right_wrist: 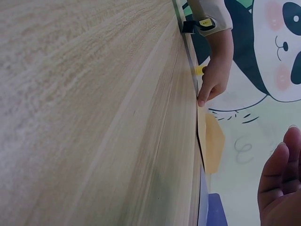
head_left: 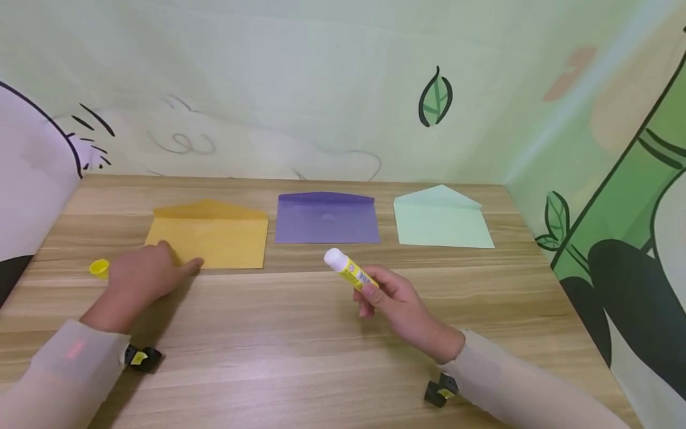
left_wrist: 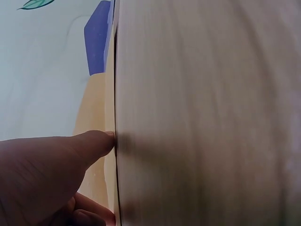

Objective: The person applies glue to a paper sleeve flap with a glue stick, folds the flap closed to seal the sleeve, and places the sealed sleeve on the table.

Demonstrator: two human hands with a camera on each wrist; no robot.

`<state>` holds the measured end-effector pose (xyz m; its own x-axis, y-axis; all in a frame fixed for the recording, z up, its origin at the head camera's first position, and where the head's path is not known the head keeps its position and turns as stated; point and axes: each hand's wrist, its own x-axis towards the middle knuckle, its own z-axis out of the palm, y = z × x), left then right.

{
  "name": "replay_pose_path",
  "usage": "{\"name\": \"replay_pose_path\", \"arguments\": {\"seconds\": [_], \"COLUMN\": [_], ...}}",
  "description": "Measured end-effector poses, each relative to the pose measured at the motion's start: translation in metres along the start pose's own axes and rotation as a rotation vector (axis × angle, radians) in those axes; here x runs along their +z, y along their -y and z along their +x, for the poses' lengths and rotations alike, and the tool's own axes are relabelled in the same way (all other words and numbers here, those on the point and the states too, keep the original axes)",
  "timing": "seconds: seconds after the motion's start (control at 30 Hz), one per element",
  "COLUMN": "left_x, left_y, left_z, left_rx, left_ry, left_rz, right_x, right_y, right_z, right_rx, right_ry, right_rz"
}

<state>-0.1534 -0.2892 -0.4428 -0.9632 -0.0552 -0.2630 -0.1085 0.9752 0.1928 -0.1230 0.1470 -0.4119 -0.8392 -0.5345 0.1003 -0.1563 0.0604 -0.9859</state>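
A yellow envelope [head_left: 225,244] lies on the table at the left with its flap raised at the back. My left hand [head_left: 142,274] presses on its near left corner, thumb and fingers touching the paper; in the left wrist view the thumb [left_wrist: 96,141] meets the envelope's edge. Above the table, my right hand [head_left: 393,301] grips a yellow glue stick [head_left: 354,274] between thumb and fingers, its white end tilted up and leftward. The glue stick does not show in the right wrist view, where part of the right hand [right_wrist: 284,188] appears.
A purple envelope [head_left: 327,223] and a mint green envelope [head_left: 442,220] lie in a row to the right of the yellow one, flaps toward the wall. A small yellow cap [head_left: 99,268] sits beside the left hand. Printed walls [head_left: 268,89] bound the wooden table [head_left: 278,363].
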Motion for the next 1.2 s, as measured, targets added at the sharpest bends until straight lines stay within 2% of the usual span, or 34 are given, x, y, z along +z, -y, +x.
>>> {"name": "replay_pose_path", "arguments": {"seconds": [0.2, 0.4, 0.57, 0.77, 0.9, 1.0, 1.2], "left_x": [0.003, 0.006, 0.005, 0.006, 0.011, 0.014, 0.02], "left_y": [-0.003, -0.003, -0.006, -0.012, -0.019, -0.027, -0.047], "left_z": [-0.007, -0.014, -0.022, -0.033, -0.04, -0.046, -0.055], "left_rx": [0.013, 0.024, 0.008, -0.006, 0.012, 0.035, 0.095], "left_ry": [-0.026, 0.015, 0.062, 0.082, 0.042, -0.017, -0.103], "left_rz": [0.031, 0.04, 0.026, 0.023, 0.021, 0.027, 0.033], "right_x": [0.0, 0.0, 0.0, 0.0, 0.0, 0.001, 0.001], "right_y": [0.001, -0.001, -0.001, -0.002, -0.003, -0.003, -0.003], "right_z": [0.0, -0.001, -0.001, 0.0, 0.001, 0.003, 0.007], "right_rx": [-0.004, 0.0, 0.012, 0.03, 0.051, 0.067, 0.117], "right_ry": [-0.001, 0.001, -0.006, -0.008, -0.013, -0.003, 0.072], "right_rz": [-0.005, -0.003, 0.003, 0.0, 0.004, 0.002, -0.03]}}
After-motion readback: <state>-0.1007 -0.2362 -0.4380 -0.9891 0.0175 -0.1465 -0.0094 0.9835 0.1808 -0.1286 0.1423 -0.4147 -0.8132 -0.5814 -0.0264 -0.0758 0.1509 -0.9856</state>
